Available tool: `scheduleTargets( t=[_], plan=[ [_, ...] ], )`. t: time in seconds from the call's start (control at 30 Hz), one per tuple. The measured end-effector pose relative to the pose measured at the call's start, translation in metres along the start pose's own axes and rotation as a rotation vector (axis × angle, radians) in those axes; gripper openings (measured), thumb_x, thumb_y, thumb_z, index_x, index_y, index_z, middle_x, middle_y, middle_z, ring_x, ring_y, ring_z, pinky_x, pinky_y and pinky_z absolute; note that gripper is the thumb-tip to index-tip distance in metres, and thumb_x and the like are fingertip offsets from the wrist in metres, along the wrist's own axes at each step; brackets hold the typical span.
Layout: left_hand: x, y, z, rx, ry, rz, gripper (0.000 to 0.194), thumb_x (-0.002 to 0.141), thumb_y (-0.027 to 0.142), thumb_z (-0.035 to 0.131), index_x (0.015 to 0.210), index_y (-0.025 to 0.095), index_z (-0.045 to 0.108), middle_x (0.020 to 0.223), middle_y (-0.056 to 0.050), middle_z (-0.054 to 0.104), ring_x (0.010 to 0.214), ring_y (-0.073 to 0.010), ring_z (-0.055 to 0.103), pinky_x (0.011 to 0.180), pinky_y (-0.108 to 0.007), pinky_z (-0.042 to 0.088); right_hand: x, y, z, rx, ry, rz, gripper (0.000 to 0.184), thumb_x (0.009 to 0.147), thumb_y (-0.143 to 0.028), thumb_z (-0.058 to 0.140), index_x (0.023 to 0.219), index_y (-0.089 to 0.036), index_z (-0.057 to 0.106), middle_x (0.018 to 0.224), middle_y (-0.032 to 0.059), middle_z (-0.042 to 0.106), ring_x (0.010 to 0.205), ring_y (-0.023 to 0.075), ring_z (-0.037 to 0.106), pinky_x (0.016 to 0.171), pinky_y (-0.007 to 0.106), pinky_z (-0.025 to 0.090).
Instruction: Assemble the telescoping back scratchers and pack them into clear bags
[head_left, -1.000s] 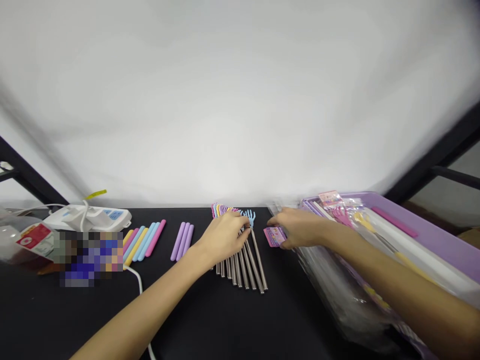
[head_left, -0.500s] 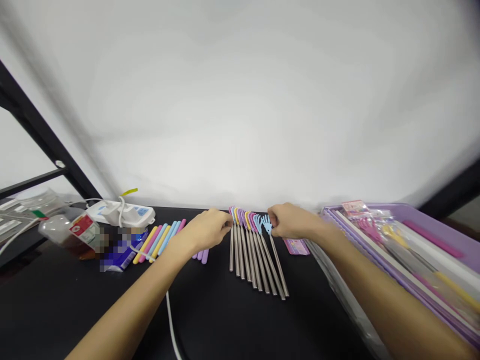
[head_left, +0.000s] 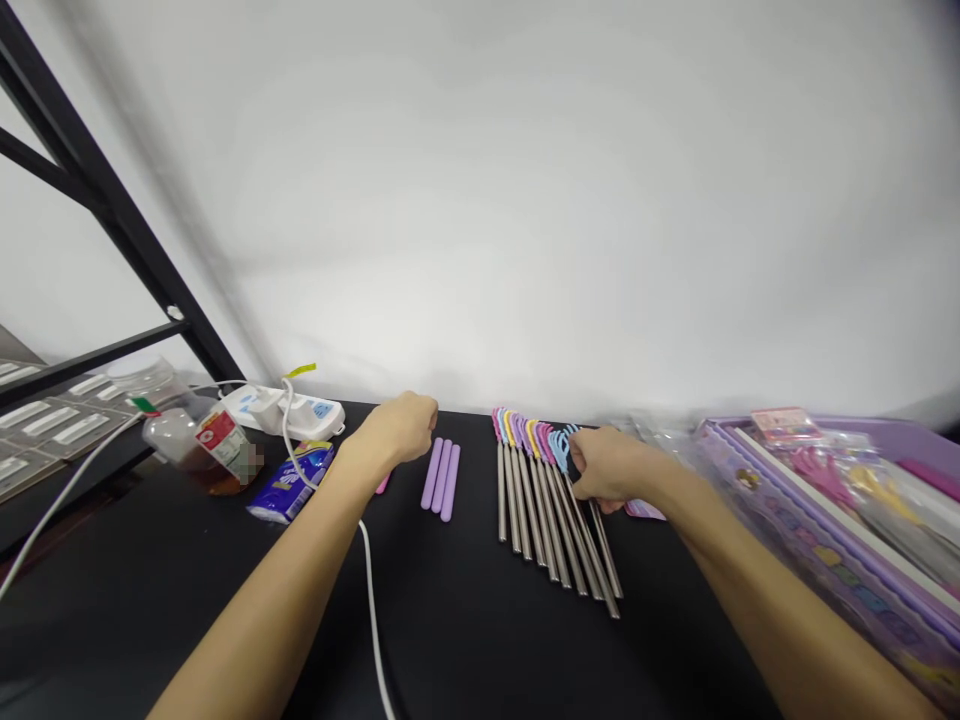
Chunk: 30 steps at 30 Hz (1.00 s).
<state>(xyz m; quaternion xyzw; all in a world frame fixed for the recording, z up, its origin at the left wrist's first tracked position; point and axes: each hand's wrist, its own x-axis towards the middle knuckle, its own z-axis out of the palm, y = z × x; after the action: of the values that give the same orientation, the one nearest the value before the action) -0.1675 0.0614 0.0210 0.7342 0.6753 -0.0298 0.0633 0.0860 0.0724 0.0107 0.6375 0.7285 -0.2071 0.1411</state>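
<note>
A fanned row of back scratchers lies on the black table, with steel shafts toward me and small pink, yellow, purple and blue hand-shaped heads at the far end. My right hand is closed on the rightmost back scratcher just below its head. To the left of the row, my left hand hovers with curled fingers; anything inside them is hidden. Beside it lie three purple tubes. Under my left wrist a pink tube shows only its end; the arm covers the other coloured tubes.
At the right stands a purple box with packaged back scratchers in it. On the left are a white power strip, a blue tissue pack and a bottle of brown liquid. A white cable crosses the table.
My left hand has gone left, from the scratcher heads to beside the purple tubes. My right hand has dropped slightly onto the rightmost back scratcher. The camera view has turned left.
</note>
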Motion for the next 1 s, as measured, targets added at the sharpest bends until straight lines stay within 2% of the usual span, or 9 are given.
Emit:
scheduleTargets(
  t=[0.2, 0.33, 0.43, 0.57, 0.7, 0.87, 1.0],
  plan=[
    [-0.009, 0.007, -0.004, 0.069, -0.092, -0.191, 0.039, 0.074, 0.004, 0.055, 0.109, 0.019, 0.063, 0.122, -0.015, 0.061, 0.114, -0.0332, 0.059, 0.088, -0.042, 0.051, 0.005, 0.005, 0.000, -0.016, 0.014, -0.015, 0.018, 0.065, -0.008, 0.061, 0.078, -0.019, 0.055, 0.046, 0.0005, 0.060, 0.057, 0.0223, 0.068, 0.053, 0.027, 0.047],
    [-0.007, 0.010, 0.002, 0.081, -0.167, -0.353, 0.058, 0.070, 0.002, 0.055, 0.124, 0.022, 0.057, 0.135, -0.019, 0.051, 0.124, -0.0438, 0.049, 0.082, -0.052, 0.052, 0.007, 0.008, 0.002, -0.017, 0.005, -0.002, 0.019, 0.065, -0.009, 0.062, 0.080, -0.019, 0.054, 0.044, -0.0012, 0.058, 0.053, 0.0219, 0.067, 0.052, 0.027, 0.047],
    [-0.001, 0.009, 0.007, 0.071, -0.196, -0.435, 0.065, 0.074, 0.005, 0.051, 0.136, 0.024, 0.048, 0.143, -0.020, 0.042, 0.125, -0.0498, 0.045, 0.080, -0.057, 0.050, 0.007, 0.009, 0.003, 0.005, -0.009, 0.003, 0.021, 0.067, -0.009, 0.061, 0.084, -0.018, 0.053, 0.046, -0.0012, 0.059, 0.052, 0.0208, 0.067, 0.051, 0.027, 0.049],
    [0.005, 0.006, 0.012, 0.048, -0.198, -0.452, 0.068, 0.075, 0.009, 0.051, 0.141, 0.023, 0.044, 0.151, -0.021, 0.032, 0.127, -0.0484, 0.046, 0.087, -0.054, 0.048, 0.008, 0.010, 0.005, 0.042, -0.020, -0.010, 0.021, 0.067, -0.008, 0.062, 0.082, -0.019, 0.051, 0.048, 0.0000, 0.061, 0.052, 0.0209, 0.068, 0.049, 0.027, 0.050],
    [0.004, 0.010, 0.014, 0.026, -0.172, -0.448, 0.066, 0.073, 0.010, 0.053, 0.138, 0.017, 0.047, 0.149, -0.023, 0.033, 0.126, -0.0464, 0.048, 0.087, -0.050, 0.048, 0.011, 0.010, 0.007, 0.080, -0.031, -0.022, 0.021, 0.067, -0.007, 0.061, 0.080, -0.020, 0.050, 0.049, 0.0000, 0.061, 0.051, 0.0204, 0.067, 0.048, 0.026, 0.051],
    [-0.008, 0.028, 0.002, -0.012, -0.119, -0.372, 0.054, 0.080, 0.012, 0.045, 0.132, 0.021, 0.050, 0.147, -0.019, 0.032, 0.124, -0.0401, 0.047, 0.085, -0.047, 0.049, 0.012, 0.011, 0.008, 0.098, -0.036, -0.027, 0.022, 0.067, -0.007, 0.062, 0.079, -0.020, 0.049, 0.048, -0.0008, 0.060, 0.051, 0.0202, 0.067, 0.047, 0.026, 0.050],
    [-0.011, 0.030, -0.002, -0.028, -0.089, -0.359, 0.051, 0.086, 0.017, 0.043, 0.135, 0.027, 0.047, 0.147, -0.016, 0.033, 0.131, -0.0416, 0.038, 0.087, -0.056, 0.047, 0.012, 0.011, 0.008, 0.101, -0.034, -0.034, 0.022, 0.067, -0.007, 0.061, 0.077, -0.021, 0.048, 0.047, -0.0020, 0.058, 0.050, 0.0203, 0.067, 0.046, 0.026, 0.051]
  ],
)
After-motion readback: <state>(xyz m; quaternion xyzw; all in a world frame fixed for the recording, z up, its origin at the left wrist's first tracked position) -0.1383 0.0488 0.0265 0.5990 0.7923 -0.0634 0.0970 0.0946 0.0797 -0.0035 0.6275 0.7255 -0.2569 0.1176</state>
